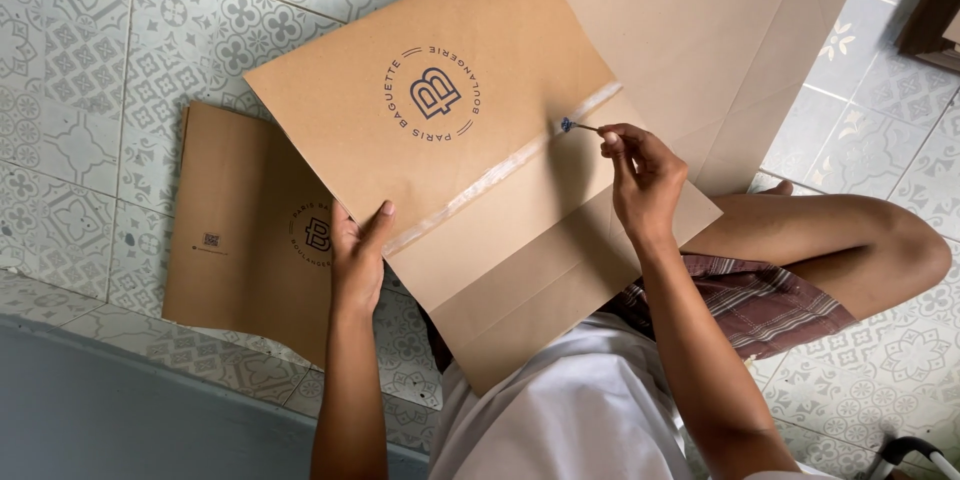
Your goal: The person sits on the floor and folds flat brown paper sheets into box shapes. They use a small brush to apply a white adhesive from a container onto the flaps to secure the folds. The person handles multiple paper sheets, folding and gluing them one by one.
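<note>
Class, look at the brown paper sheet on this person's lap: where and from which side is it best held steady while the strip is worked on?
Grip the brown paper sheet at its near left edge, beside the pale strip, coming from the left. That edge hangs free off the lap, so the left hand can pinch it, thumb on top. The right hand holds a small blue-tipped tool at the strip's far end.

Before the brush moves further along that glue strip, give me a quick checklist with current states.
1. Left hand steadies the kraft paper sheet at its near edge: ok.
2. Right hand pinches the small brush between its fingers: ok.
3. Brush tip sits at the far end of the pale glue strip: ok.
4. Strip coated evenly along its length: cannot tell.
5. Sheet lies flat: not ok, it rests tilted over the lap.
6. Second folded bag on the tiled floor is partly overlapped by the sheet: touching or apart, cannot tell.
</note>
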